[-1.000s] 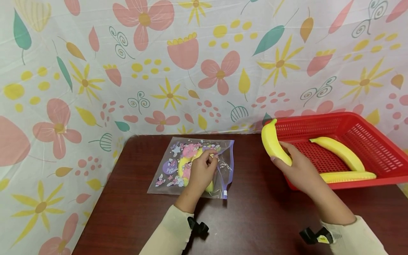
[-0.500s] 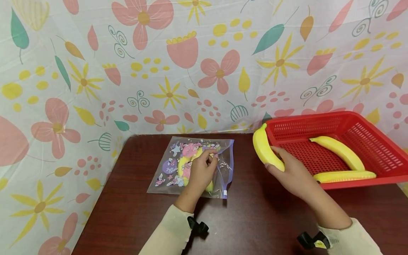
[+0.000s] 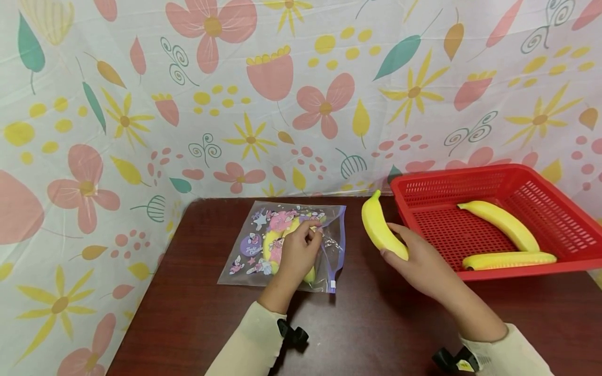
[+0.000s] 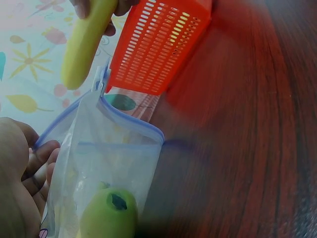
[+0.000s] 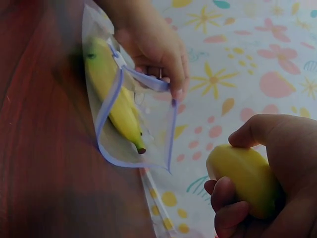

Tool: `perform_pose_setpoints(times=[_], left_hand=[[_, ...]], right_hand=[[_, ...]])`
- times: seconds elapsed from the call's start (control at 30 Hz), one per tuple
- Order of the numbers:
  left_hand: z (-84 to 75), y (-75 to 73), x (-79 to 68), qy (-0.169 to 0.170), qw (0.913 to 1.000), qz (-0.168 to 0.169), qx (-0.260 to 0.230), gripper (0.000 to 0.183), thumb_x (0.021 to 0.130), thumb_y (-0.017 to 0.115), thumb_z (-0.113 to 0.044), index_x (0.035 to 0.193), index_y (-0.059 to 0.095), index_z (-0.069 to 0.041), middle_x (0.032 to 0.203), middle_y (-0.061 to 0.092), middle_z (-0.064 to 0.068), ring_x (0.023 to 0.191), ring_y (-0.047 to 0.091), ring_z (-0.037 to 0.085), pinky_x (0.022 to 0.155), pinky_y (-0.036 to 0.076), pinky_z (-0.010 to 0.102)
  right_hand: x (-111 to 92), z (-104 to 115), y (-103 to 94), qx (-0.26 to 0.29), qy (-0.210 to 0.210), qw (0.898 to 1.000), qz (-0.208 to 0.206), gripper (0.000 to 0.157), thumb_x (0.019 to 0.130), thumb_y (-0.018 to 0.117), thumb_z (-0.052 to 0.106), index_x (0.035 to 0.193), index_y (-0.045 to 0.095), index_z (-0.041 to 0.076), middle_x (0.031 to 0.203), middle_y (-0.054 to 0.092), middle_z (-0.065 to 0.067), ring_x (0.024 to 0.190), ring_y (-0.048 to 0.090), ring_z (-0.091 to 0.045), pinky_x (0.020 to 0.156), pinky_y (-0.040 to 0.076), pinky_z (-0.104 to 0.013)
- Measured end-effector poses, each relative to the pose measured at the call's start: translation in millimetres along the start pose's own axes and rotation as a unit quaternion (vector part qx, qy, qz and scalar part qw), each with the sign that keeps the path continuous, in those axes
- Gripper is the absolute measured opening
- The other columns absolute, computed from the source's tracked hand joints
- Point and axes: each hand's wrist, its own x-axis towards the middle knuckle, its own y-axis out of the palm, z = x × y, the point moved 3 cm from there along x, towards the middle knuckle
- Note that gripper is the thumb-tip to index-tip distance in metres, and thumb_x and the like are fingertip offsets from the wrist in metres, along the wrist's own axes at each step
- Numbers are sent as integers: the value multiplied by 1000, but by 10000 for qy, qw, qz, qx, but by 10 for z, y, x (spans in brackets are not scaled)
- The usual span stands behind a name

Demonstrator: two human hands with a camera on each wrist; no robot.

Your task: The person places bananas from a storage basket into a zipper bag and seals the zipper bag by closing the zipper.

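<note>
My right hand grips a yellow banana near its lower end, above the table between the bag and the basket. My left hand pinches the upper edge of a clear zip bag with cartoon prints and a purple zip strip. In the right wrist view the bag's mouth gapes, and a banana lies inside with its stem toward the opening. The left wrist view shows the bag's slider at one end of the mouth, with the held banana just beyond it.
A red perforated basket stands at the right, holding two bananas: one curved banana at the back and another banana along the front wall. Behind the dark wooden table hangs a floral cloth.
My right hand has carried the banana left and slightly down, from the basket's left edge toward the bag. The left hand stays where it was on the bag.
</note>
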Motion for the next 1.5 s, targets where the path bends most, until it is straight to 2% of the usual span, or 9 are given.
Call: perform_pose_setpoints(times=[0.2, 0.47, 0.7, 1.1, 1.5], left_hand=[[-11, -5, -1, 0, 10000, -1, -10, 23, 99, 61, -18, 117, 70, -9, 64, 63, 0, 48, 54, 2, 48, 46, 21], [-6, -7, -6, -5, 10000, 7, -11, 23, 99, 60, -19, 117, 70, -8, 65, 62, -1, 49, 54, 2, 47, 45, 21], [-3, -3, -7, -5, 10000, -14, -38, 23, 99, 61, -19, 116, 70, -8, 65, 63, 0, 48, 54, 2, 47, 45, 20], [-6, -2, -8, -61, 9999, 34, -127, 24, 99, 61, -19, 119, 69, -8, 65, 62, 0, 48, 55, 3, 46, 45, 21], [-8, 0, -14, -180, 9996, 115, -176, 25, 99, 60, -18, 120, 69, -8, 66, 63, 0, 49, 57, 5, 45, 46, 22]], right_hand=[[-5, 20, 107, -124, -149, 9998, -35, 67, 95, 68, 36, 149, 44, 6, 114, 60, -12, 82, 51, -19, 64, 42, -27], [-7, 37, 255, -180, -239, 9995, 38, 65, 92, 70, 31, 146, 47, 3, 128, 59, -16, 92, 55, -22, 72, 44, -32], [0, 35, 370, -116, -248, 9994, 226, 61, 91, 71, 29, 143, 51, 5, 120, 61, -12, 85, 53, -19, 69, 43, -30], [6, 20, 486, -92, -338, 9988, 337, 57, 90, 72, 30, 139, 55, 5, 118, 63, -9, 84, 53, -17, 71, 43, -29], [59, 36, 593, 134, -127, 9981, 588, 52, 89, 75, 31, 133, 59, 9, 96, 62, -3, 76, 51, -16, 63, 42, -27]])
